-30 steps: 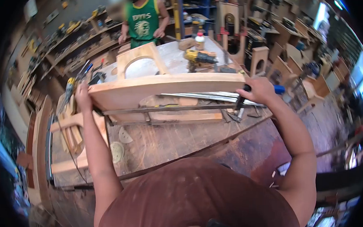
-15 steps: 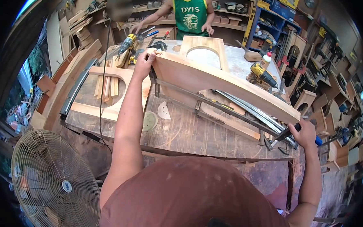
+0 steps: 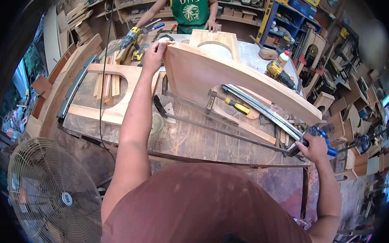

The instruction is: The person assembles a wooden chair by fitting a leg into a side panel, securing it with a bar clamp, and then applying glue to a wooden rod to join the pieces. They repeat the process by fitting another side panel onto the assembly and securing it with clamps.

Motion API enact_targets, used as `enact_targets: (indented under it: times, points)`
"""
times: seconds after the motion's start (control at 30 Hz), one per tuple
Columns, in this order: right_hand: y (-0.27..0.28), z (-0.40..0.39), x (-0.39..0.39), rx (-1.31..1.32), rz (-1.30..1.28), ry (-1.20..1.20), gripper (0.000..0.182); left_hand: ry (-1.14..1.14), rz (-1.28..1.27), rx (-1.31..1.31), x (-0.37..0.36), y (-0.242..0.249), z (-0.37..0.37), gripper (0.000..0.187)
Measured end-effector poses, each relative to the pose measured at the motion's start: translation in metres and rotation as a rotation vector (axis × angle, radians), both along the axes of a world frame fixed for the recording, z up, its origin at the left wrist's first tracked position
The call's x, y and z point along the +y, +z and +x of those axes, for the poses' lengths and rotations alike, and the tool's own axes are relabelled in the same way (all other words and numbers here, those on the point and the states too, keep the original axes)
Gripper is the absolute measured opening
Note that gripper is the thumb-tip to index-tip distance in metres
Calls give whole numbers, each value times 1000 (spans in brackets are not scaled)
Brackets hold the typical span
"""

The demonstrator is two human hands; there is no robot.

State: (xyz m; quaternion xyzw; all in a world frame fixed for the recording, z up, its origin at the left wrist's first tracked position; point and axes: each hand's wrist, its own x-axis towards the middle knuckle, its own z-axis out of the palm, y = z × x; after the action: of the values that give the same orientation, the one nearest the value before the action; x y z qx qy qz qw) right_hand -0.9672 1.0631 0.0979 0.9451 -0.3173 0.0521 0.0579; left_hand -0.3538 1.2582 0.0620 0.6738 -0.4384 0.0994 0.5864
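Note:
A long wooden panel (image 3: 249, 82) stands on edge across the workbench, its left top corner gripped by my left hand (image 3: 155, 55). My right hand (image 3: 312, 147) is closed around the right end of a long bar clamp (image 3: 233, 135), below the panel's right end. The dark bar runs low along the near side of the panel. Behind it, a screw with a yellow and black handle (image 3: 237, 106) lies near metal rails (image 3: 265, 113). A flat wooden frame with a rounded cutout (image 3: 98, 112) rests left of my left arm.
Across the workbench (image 3: 193, 145) a person in a green jersey (image 3: 191, 11) stands near another cutout board (image 3: 229, 42). Drills (image 3: 281, 73), a glue bottle (image 3: 284, 56) and a wood block (image 3: 267, 53) lie at the far side. A fan (image 3: 60, 198) stands at lower left.
The bar clamp in my right hand has dropped from against the panel to lower and nearer me. My left hand still holds the panel. The view has shifted slightly.

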Motion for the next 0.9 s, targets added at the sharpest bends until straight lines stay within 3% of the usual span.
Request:
enact_targets:
  times: [0.23,0.27,0.37,0.43,0.5,0.67,0.7,0.8,0.87,0.9]
  points:
    - [-40,-13,14,0,138,-34,40,-115,10,145,-4,15,-8,39]
    - [-47,-14,19,16,181,-52,40,-77,-48,-15,-9,21,-7,33]
    - [-91,-30,17,49,249,-100,39,-176,-159,62,-20,38,-6,25]
    - [-121,-37,15,-4,296,-152,38,-110,50,-95,-18,56,-22,24]
    - [-140,-39,19,-15,298,-186,37,46,370,-247,-10,76,-42,37]
    - [-145,-28,24,41,258,-280,38,-55,697,-478,-12,95,-86,42]
    - [-138,-22,23,44,264,-283,38,-60,702,-477,-15,95,-94,42]
    - [-125,3,32,428,325,-338,44,-310,632,-582,-23,92,-116,39]
    - [-141,18,48,315,120,-236,47,-298,643,-612,-25,92,-125,38]
    - [-153,36,55,355,211,-216,49,-265,654,-638,-28,92,-128,37]
